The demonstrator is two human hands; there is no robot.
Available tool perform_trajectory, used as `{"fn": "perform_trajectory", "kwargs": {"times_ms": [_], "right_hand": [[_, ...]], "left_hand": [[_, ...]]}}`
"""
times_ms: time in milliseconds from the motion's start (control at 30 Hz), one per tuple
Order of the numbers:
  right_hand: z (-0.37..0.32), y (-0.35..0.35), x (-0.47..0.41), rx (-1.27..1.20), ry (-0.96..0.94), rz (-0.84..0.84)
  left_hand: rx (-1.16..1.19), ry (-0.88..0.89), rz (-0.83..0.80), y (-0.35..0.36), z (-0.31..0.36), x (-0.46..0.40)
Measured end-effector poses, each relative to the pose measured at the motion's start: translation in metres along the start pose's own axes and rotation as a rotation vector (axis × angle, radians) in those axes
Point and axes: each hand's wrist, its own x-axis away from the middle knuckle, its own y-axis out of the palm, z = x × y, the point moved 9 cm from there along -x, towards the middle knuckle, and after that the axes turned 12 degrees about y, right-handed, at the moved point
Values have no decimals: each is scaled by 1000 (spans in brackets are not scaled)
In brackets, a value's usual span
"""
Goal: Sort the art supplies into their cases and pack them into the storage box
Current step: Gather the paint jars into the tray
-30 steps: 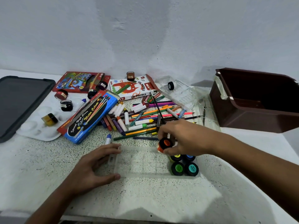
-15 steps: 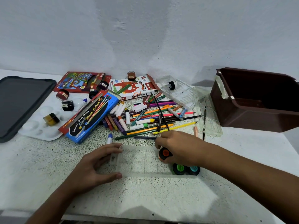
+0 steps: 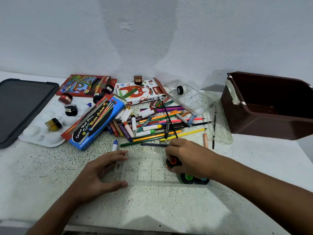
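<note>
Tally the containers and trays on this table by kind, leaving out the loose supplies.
Cardboard boxes: 3
Clear plastic cases: 3
Brown storage box: 1
White palette: 1
Dark tray: 1
Total: 9

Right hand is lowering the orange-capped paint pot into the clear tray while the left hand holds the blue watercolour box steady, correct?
Not quite. The head view shows the left hand holding the clear tray by its left end, not the blue watercolour box, which lies untouched further back. The right hand does hold the orange-capped paint pot at the tray.
</note>
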Motion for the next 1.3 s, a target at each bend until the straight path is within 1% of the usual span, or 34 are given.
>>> {"fn": "perform_trajectory", "kwargs": {"times_ms": [233, 333, 400, 533, 633, 700, 800, 900, 1133, 1300], "right_hand": [[5, 1, -3, -17, -4, -70], [11, -8, -9, -40, 22, -133], [23, -25, -19, -77, 64, -80], [67, -64, -52, -168, 240, 123], [106, -81, -76, -138, 379, 233], [126, -86, -89, -103, 440, 269], [149, -87, -109, -81, 495, 285], [162, -81, -127, -46, 512, 261], [167, -75, -159, 83, 538, 233], [167, -77, -167, 212, 557, 247]], "left_hand": [[13, -6, 10, 0, 0, 0], [84, -27, -2, 0, -1, 0], [123, -37, -15, 1, -2, 1], [214, -36, 6, 0, -1, 1], [278, -31, 37, -2, 1, 2], [304, -24, 46, -2, 1, 3], [293, -44, 66, -3, -3, 4], [296, -57, 74, -3, -4, 2], [305, -78, 54, -3, -7, 2], [294, -78, 47, -3, -8, 2]]}}
